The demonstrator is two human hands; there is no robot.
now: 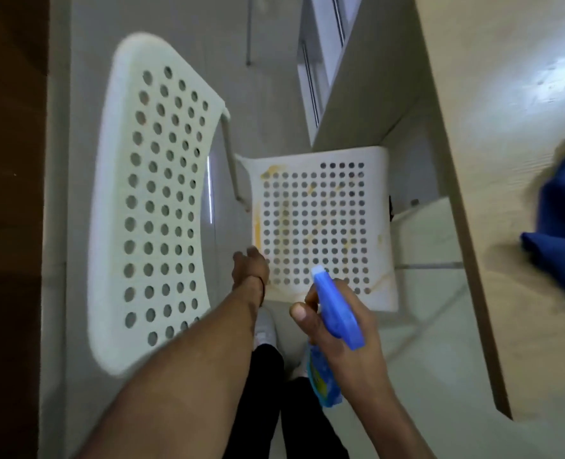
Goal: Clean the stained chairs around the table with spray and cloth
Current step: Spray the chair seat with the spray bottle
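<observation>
Beside chair [321,226]: table [506,94], blue cloth [562,226]; spray bottle [336,309] in right grip [372,332].

White perforated plastic chair [324,226]: seat streaked with yellow-orange stains, backrest at left. Blue plastic spray bottle [336,313] gripped in right hand [350,329], nozzle over seat's near edge. Crumpled blue cloth [562,233] on beige tabletop [490,94].

— Where's the spray?
— The right hand [350,326] grips the blue spray bottle [336,313], nozzle aimed at the white chair's seat [382,200], above its near edge.
— Dirty?
— Yellow stains [258,231] along the seat's left edge and far-left corner.
— The other hand?
— The left hand [249,268] is at the seat's near-left corner; too blurred to tell any grip. A blue cloth [562,233] lies on the table [506,127].
</observation>
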